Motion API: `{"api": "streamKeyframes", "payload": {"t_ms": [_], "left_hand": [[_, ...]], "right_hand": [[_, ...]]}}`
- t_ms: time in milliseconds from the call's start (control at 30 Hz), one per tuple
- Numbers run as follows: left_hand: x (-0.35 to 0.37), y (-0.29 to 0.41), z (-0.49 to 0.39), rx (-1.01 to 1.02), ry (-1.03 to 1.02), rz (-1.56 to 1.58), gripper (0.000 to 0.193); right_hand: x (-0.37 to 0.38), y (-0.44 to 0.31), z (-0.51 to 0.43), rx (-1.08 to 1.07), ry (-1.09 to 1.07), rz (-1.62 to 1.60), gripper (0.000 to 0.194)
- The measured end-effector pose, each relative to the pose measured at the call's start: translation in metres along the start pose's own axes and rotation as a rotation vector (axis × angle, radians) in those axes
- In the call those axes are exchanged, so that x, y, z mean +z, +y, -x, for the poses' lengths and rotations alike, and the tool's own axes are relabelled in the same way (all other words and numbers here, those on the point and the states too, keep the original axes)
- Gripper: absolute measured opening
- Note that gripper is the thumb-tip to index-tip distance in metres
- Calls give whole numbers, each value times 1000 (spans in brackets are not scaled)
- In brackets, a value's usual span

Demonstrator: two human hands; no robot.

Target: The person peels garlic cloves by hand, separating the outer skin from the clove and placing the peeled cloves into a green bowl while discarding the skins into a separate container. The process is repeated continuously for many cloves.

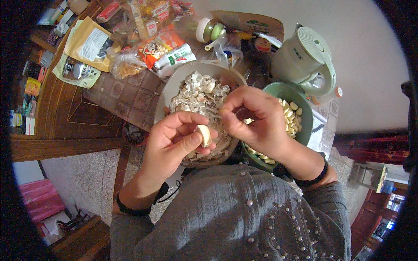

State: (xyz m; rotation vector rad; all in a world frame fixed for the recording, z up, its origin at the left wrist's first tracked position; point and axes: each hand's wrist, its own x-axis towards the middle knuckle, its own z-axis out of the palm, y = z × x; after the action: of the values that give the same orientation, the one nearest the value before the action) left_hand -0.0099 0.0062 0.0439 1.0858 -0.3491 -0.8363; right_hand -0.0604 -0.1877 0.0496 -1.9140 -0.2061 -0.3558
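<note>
My left hand [166, 143] holds a pale, smooth garlic clove [205, 135] between thumb and fingers, above a beige bowl [167, 93]. Papery garlic skins [199, 93] fill much of that bowl. To its right, my right hand [261, 117] has thumb and forefinger pinched together; any scrap of skin between them is too small to make out. Partly behind the right hand and wrist stands a green bowl [306, 120] with many peeled garlic cloves [291, 115] in it. Between the two hands there is a small gap.
A pale green electric kettle [302, 58] stands behind the green bowl. Snack packets [160, 45], a kraft pouch [89, 44] and a lidded jar [209, 30] crowd the back of the table [130, 94]. At the right lies a small bottle with an orange cap [338, 92].
</note>
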Motion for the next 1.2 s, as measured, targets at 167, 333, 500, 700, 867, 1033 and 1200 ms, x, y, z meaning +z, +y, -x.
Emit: {"api": "streamKeyframes", "payload": {"t_ms": [167,333,500,700,867,1033,1200], "left_hand": [[-6,-3,-6,67,44,-133,24],[-4,-4,-6,126,64,-97,27],[-3,-6,-3,540,150,-638,26],[-4,-7,-1,691,155,-731,23],[-2,-6,-1,802,176,-890,24],[-4,-2,-4,902,136,-1046,19],[0,-9,-1,606,193,-672,18]], "right_hand": [[4,4,-7,-165,-80,90,18],[6,1,-5,-261,-59,26,20],[4,-3,2,-236,-63,17,13],[10,-1,3,-206,-50,-158,7],[16,-4,8,22,-52,-314,9],[23,-4,9,346,-81,-783,11],[20,-6,7,145,-27,-392,13]]}}
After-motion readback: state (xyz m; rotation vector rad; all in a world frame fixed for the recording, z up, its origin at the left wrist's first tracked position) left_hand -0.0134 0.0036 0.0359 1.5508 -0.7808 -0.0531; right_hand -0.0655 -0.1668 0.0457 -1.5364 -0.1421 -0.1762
